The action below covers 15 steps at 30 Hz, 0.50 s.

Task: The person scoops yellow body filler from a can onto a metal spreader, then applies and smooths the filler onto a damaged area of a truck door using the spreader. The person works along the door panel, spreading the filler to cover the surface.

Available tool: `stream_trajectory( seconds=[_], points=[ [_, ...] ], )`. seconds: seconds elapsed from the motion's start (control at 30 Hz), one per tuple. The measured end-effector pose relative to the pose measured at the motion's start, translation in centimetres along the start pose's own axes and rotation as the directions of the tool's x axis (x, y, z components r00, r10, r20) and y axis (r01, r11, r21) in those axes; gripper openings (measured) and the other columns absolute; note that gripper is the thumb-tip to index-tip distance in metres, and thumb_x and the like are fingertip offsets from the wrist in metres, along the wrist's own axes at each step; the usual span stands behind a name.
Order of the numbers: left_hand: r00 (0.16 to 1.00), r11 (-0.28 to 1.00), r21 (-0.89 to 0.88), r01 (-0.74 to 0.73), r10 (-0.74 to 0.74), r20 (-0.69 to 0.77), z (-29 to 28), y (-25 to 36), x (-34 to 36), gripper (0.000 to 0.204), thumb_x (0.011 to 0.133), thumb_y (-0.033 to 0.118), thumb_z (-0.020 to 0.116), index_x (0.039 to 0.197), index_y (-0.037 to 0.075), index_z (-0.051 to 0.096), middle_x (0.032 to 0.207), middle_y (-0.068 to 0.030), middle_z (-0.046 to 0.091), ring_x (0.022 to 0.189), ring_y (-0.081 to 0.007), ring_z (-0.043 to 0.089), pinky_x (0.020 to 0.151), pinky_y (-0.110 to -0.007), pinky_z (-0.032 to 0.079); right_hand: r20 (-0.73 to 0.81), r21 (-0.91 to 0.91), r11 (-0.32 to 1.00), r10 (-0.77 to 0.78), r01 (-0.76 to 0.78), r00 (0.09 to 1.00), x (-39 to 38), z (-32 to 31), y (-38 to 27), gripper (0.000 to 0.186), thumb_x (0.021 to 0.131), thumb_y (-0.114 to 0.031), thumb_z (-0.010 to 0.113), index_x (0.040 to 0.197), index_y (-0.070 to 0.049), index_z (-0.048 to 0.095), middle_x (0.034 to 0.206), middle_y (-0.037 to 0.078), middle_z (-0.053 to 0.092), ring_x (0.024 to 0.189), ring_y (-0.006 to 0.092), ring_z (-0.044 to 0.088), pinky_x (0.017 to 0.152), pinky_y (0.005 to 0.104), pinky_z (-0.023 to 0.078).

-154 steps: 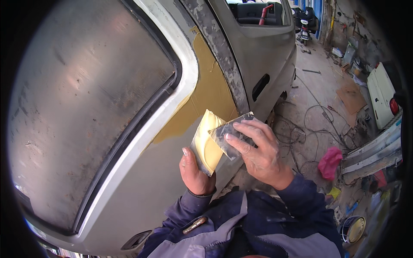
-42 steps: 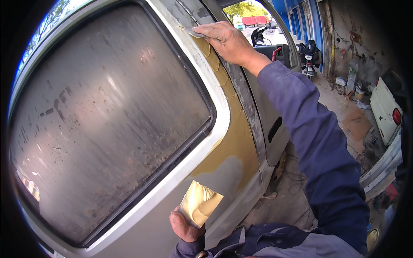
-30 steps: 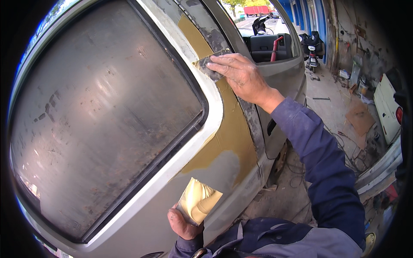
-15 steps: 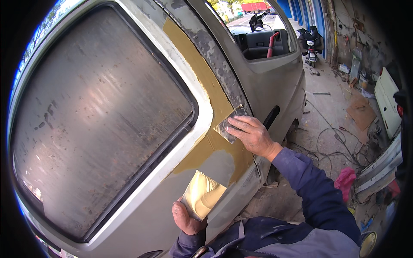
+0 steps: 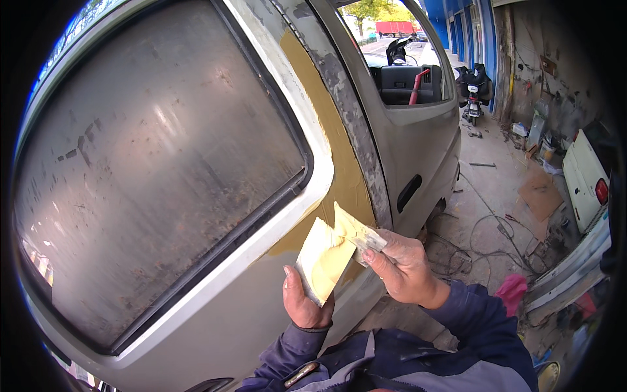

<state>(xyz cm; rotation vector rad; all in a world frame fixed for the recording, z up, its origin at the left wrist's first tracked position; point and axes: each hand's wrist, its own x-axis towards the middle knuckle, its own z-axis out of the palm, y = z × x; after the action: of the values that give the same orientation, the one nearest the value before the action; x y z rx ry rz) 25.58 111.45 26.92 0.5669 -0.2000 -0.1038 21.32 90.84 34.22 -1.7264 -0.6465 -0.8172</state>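
My left hand [image 5: 304, 302] grips a flat board [image 5: 321, 264] spread with pale yellow body filler. In my right hand [image 5: 406, 266] is a putty spreader [image 5: 359, 236], its blade coated with the same filler and laid against the board's upper right edge. Both hands are closed on their tools, in front of the grey van's side. Behind them, a band of darker mustard filler [image 5: 339, 173] runs down the pillar between the large side window [image 5: 163, 170] and the front door [image 5: 418, 144], then spreads below the window corner, partly hidden by the board.
A black door handle [image 5: 409, 193] sits right of the filler. On the floor to the right lie cables [image 5: 503, 228], cardboard [image 5: 541, 194] and a pink cloth [image 5: 512, 293]. A white panel with a red lamp [image 5: 586, 173] leans there. A motorbike [image 5: 473, 91] stands farther back.
My right hand has come off the pillar and down to the board, bringing the spreader onto its filler. The board is turned more upright. The view has shifted slightly.
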Motion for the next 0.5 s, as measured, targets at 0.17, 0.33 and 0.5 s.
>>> stream_trajectory(
  seconds=[0.17,0.33,0.5],
  points=[
    [0.996,1.000,-0.017,0.008,-0.006,0.087,-0.7,1.8,0.1,0.071,0.121,0.056,0.046,0.158,-0.004,0.057,0.152,-0.0185,0.071,0.138,-0.0311,0.071,0.124,-0.044,0.050,0.226,-0.149,0.988,0.004,0.031,0.974,-0.6,0.2,1.4,0.036,0.105,0.001,0.072,0.140,0.003,0.076,0.125,0.021,0.082,0.104,0.0326,0.083,0.089,0.0381,0.066],
    [0.988,0.997,-0.007,-0.078,0.079,0.135,-1.7,4.1,-1.2,0.076,0.121,0.057,0.046,0.162,-0.007,0.051,0.158,-0.0210,0.066,0.144,-0.0352,0.067,0.127,-0.047,0.048,0.077,-0.620,0.737,-0.285,0.270,0.955,7.7,-2.9,4.2,0.037,0.099,0.003,0.070,0.134,-0.004,0.079,0.124,0.017,0.082,0.110,0.0388,0.079,0.094,0.0465,0.065],
    [0.995,0.997,0.051,-0.064,0.060,0.077,-2.6,5.0,-2.3,0.076,0.121,0.057,0.045,0.161,-0.007,0.051,0.158,-0.0207,0.066,0.144,-0.0350,0.067,0.127,-0.047,0.048,0.319,-0.854,0.162,-0.587,0.494,0.744,22.1,-5.9,5.4,0.050,0.091,0.000,0.074,0.136,-0.020,0.082,0.132,0.004,0.076,0.127,0.0282,0.068,0.107,0.0452,0.056]
  ],
)
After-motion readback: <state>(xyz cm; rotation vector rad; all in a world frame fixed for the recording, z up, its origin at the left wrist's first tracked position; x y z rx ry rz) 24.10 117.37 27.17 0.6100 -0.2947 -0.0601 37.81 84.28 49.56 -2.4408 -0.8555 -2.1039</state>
